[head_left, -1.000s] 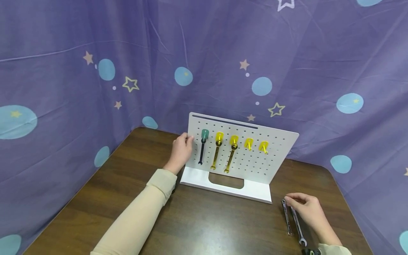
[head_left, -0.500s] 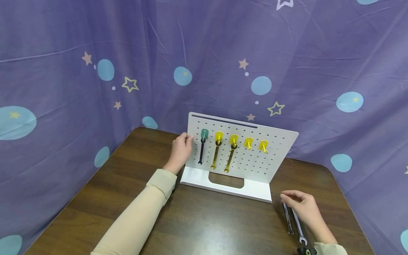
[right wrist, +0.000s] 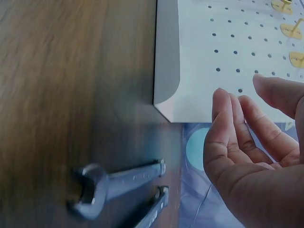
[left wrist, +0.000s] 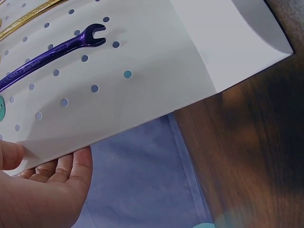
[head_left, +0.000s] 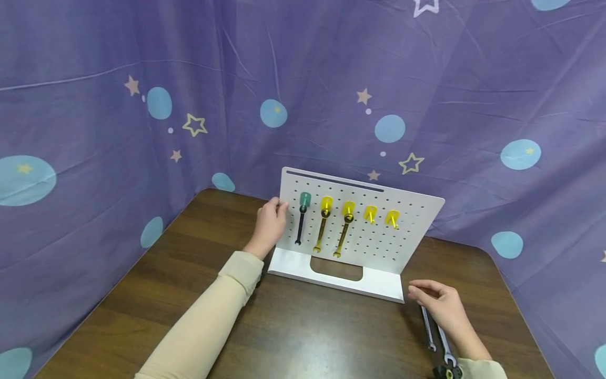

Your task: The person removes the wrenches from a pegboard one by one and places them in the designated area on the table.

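My left hand (head_left: 271, 223) grips the left edge of a white pegboard (head_left: 379, 245), thumb in front and fingers behind, as the left wrist view shows. A purple wrench (left wrist: 54, 54) hangs nearest it, from a green hook (head_left: 305, 199). Two gold wrenches (head_left: 322, 231) hang from yellow hooks farther right. Off the board's lower right corner, my right hand (head_left: 440, 305) hovers with loosely bent fingers, thumb apart and nothing between them. Beneath and behind it, two silver wrenches (right wrist: 128, 183) lie side by side on the table, partly hidden by the hand in the head view.
Two more yellow hooks (head_left: 370, 214) on the board's right half carry nothing. The board's white base (head_left: 289, 263) stands on a brown wooden table (head_left: 303, 331). A purple curtain (head_left: 312, 63) with stars and blue spots surrounds the table's back and sides.
My right hand has moved left, away from the silver wrenches and closer to the pegboard's lower right corner. My left hand keeps its grip on the board's edge.
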The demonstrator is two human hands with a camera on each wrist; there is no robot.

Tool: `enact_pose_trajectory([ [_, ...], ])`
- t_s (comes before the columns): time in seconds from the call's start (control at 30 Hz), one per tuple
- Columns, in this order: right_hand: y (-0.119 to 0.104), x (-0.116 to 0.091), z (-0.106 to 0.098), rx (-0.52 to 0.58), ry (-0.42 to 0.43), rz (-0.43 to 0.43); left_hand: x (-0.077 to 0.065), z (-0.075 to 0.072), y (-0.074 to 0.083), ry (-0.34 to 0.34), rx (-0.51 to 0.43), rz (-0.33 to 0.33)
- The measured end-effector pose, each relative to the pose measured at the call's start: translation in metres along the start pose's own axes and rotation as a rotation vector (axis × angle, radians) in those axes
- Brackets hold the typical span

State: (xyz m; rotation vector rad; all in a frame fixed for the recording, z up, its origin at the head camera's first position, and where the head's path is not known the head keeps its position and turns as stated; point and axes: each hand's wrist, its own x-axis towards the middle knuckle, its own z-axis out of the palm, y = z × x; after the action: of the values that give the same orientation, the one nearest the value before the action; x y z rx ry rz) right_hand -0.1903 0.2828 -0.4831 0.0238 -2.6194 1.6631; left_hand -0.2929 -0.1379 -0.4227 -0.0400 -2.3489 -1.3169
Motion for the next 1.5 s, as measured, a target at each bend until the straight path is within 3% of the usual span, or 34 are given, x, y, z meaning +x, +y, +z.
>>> enact_pose_trajectory([
  [0.47, -0.015, 0.011, 0.017, 0.042, -0.009, -0.023, 0.0, 0.0, -0.001, 0.001, -0.005, 0.003],
  [0.87, -0.019, 0.015, 0.025, -0.01, -0.019, -0.078, 0.001, 0.001, -0.004, -0.001, -0.002, 0.002],
  [1.5, -0.026, 0.015, 0.034, 0.021, -0.037, -0.058, 0.0, -0.001, -0.002, 0.003, -0.007, 0.012],
])
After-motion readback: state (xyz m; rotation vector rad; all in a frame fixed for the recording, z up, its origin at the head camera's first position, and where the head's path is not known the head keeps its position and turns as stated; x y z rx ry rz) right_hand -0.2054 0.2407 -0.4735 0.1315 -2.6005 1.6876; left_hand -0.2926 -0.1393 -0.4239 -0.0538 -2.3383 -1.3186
